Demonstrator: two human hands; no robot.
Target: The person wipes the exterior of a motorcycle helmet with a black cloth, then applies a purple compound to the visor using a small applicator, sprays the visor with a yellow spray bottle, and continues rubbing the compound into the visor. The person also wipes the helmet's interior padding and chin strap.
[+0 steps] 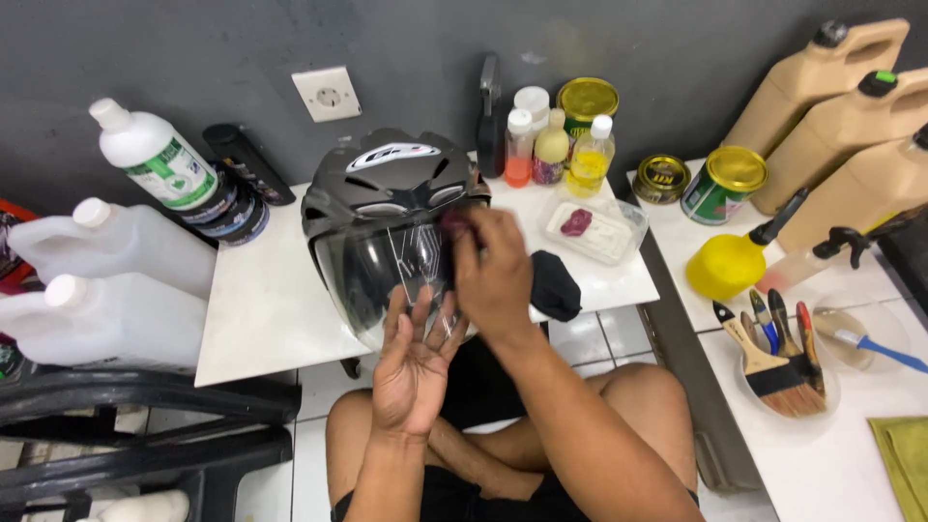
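From above, a dark helmet [387, 208] sits mid-table on the low white table [261, 309], its clear visor [382, 275] facing the seated person. The left hand [414, 362], at six o'clock of the visor, lies open, fingers spread against it, gripping nothing. The right hand [495, 275], at three o'clock, pinches a small pad [454, 224] against the visor.

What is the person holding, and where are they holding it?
The left hand props the helmet's clear visor from below, palm open against its lower edge. The right hand presses something small and dark red onto the visor; what it is cannot be told.
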